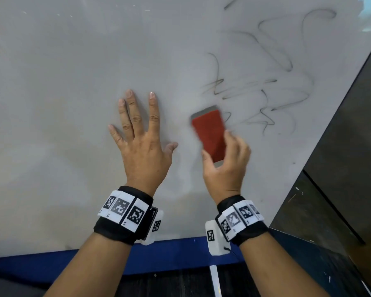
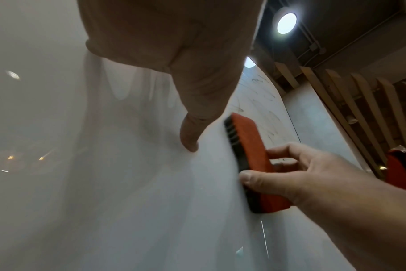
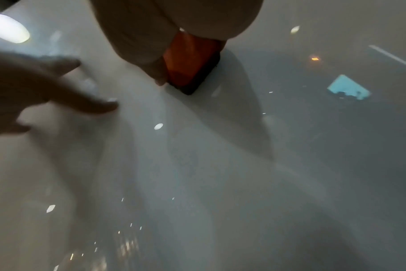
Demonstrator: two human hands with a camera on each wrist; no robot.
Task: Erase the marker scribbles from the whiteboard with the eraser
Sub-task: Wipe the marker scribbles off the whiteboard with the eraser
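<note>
A large whiteboard [image 1: 62, 93] fills the head view. Dark marker scribbles [image 1: 272, 86] loop across its upper right. My right hand [image 1: 225, 168] grips a red-backed eraser [image 1: 210, 133] by its long sides, its dark felt face against the board just left of the lowest scribbles. The eraser [image 2: 250, 157] looks blurred. My left hand [image 1: 141, 136] lies flat on the board with fingers spread, a short way left of the eraser. In the right wrist view the eraser [image 3: 190, 64] shows under my palm, and the left hand [image 3: 35, 91] is at the left.
A blue strip [image 1: 169, 254] runs along the board's bottom edge. A dark panel [image 1: 341, 168] borders the board on the right. Ceiling lights [image 2: 286, 23] and wooden slats [image 2: 359, 100] show beyond the board's right edge.
</note>
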